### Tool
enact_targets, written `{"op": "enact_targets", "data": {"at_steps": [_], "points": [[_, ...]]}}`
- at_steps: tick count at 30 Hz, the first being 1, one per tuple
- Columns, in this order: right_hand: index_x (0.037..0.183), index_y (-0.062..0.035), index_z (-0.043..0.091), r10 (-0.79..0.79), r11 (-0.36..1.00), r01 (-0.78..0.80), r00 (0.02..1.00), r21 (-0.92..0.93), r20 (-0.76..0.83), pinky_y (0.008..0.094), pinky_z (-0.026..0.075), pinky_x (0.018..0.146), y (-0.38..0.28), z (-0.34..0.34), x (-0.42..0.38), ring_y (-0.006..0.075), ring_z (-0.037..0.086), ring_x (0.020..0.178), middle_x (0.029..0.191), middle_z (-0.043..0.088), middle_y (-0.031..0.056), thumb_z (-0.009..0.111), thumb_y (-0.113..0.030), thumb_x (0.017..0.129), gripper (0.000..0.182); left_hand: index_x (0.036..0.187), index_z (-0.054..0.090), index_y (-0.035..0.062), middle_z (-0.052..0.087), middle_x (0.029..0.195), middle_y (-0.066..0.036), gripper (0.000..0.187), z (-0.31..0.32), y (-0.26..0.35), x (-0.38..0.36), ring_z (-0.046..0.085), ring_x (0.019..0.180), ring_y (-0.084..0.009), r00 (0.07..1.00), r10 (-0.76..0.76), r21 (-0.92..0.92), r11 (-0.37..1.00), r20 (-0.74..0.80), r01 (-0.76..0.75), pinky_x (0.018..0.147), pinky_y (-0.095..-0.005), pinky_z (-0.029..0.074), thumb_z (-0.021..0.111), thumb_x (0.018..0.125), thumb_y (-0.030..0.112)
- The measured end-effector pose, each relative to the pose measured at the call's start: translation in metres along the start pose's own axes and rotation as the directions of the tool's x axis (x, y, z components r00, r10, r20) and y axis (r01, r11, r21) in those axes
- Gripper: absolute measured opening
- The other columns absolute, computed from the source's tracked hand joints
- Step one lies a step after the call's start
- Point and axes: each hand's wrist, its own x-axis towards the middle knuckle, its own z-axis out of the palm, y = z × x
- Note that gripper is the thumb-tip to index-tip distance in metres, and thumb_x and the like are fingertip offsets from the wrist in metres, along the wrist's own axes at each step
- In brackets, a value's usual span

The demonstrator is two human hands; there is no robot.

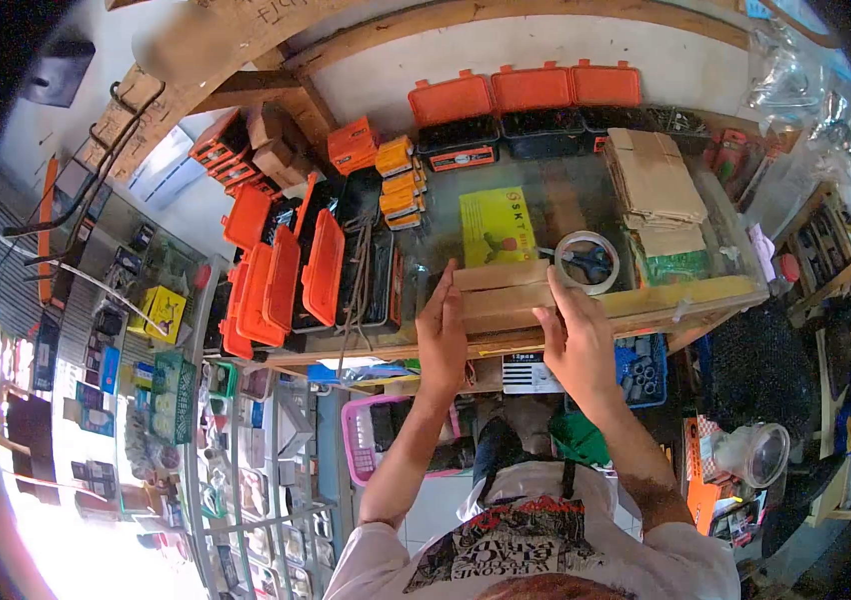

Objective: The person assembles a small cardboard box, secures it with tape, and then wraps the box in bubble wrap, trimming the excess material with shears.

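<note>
A small brown cardboard box (506, 298) is held between my two hands at the front edge of the glass-topped counter. My left hand (442, 335) presses its left end with the fingers upright. On the right end, my right hand (581, 335) grips with thumb and fingers. Just right of the box lies a roll of tape (586, 237), and scissors (588, 266) with dark handles rest inside its ring. Behind the box is a yellow package (498, 222) printed with SKT. A stack of flat brown cardboard (654, 178) lies at the back right.
Black organizer boxes with raised orange lids (322, 268) crowd the counter's left side. More such boxes (458, 145) line the back, beside stacked orange-yellow small boxes (402, 185). Below the counter are a pink basket (356, 440) and a blue crate (658, 365). Shelves with goods stand left.
</note>
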Motion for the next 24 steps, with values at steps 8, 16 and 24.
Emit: {"op": "enact_targets", "data": {"at_steps": [8, 16, 24], "points": [[0.142, 0.0043, 0.051, -0.09, 0.982, 0.098, 0.994, -0.159, 0.053, 0.0493, 0.052, 0.077, -0.002, -0.004, 0.007, 0.0403, 0.063, 0.085, 0.094, 0.063, 0.0218, 0.067, -0.005, 0.091, 0.054, 0.146, 0.051, -0.0047, 0.059, 0.092, -0.001, 0.042, -0.012, 0.011, 0.003, 0.05, 0.085, -0.0083, 0.997, -0.024, 0.292, 0.957, 0.069, 0.003, 0.078, -0.0224, 0.045, 0.048, 0.108, 0.013], [0.137, 0.0076, 0.055, -0.14, 0.959, 0.177, 0.975, -0.223, 0.173, 0.0482, 0.053, 0.072, 0.004, -0.013, 0.016, 0.0389, 0.065, 0.078, 0.088, 0.065, 0.0193, 0.067, -0.009, 0.092, 0.049, 0.147, 0.052, -0.0024, 0.052, 0.086, 0.004, 0.043, -0.025, -0.016, 0.012, 0.047, 0.081, -0.0069, 0.988, 0.011, 0.028, 0.999, 0.155, -0.016, 0.075, -0.0194, 0.041, 0.049, 0.107, 0.014], [0.137, 0.004, 0.057, -0.118, 0.981, 0.136, 0.984, -0.136, 0.137, 0.0471, 0.055, 0.07, 0.007, -0.016, 0.013, 0.0411, 0.068, 0.08, 0.096, 0.068, 0.0243, 0.067, -0.016, 0.095, 0.047, 0.139, 0.06, -0.0031, 0.07, 0.12, -0.006, 0.039, -0.025, 0.028, 0.023, 0.064, 0.102, -0.0125, 0.911, -0.368, -0.324, 0.852, 0.188, 0.411, 0.092, -0.0277, 0.049, 0.053, 0.104, 0.015]]}}
